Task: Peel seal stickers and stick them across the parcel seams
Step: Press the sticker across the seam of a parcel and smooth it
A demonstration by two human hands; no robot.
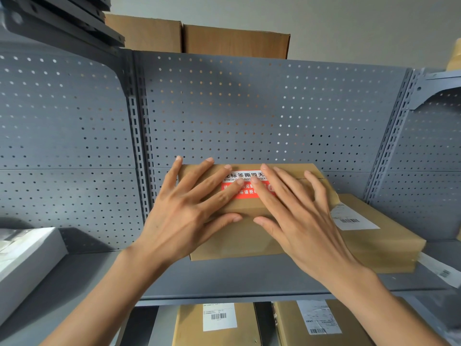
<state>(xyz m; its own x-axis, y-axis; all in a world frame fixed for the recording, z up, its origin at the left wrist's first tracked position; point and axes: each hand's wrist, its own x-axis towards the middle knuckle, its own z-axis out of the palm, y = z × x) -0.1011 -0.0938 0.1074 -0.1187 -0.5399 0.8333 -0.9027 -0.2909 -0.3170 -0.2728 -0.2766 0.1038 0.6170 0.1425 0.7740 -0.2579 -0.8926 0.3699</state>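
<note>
1. Position: the parcel (239, 236), a brown cardboard box, rests on the grey shelf (224, 278) against the perforated back panel (249, 108). The seal sticker (249, 182), red and white, lies on the parcel's top face; the seam beneath it is hidden by the fingers
2. Grip state: the left hand (189, 208) and the right hand (296, 216) lie flat with fingers spread and straight. Both press down on the sticker and the box top; neither holds anything
3. Risk, wrinkling: uneven pressure from the two hands could probably trap a crease or bubble in the sticker
4. Risk, poor adhesion: an edge left unpressed may lift off the cardboard later
5. Risk, sliding: downward force near the front edge could shift the parcel on the smooth shelf
6. Containers: a second parcel (379, 236) with a barcode label stands just beside the first on the right. Two more labelled boxes (219, 325) sit on the shelf below. All are closed; contents cannot be told
</note>
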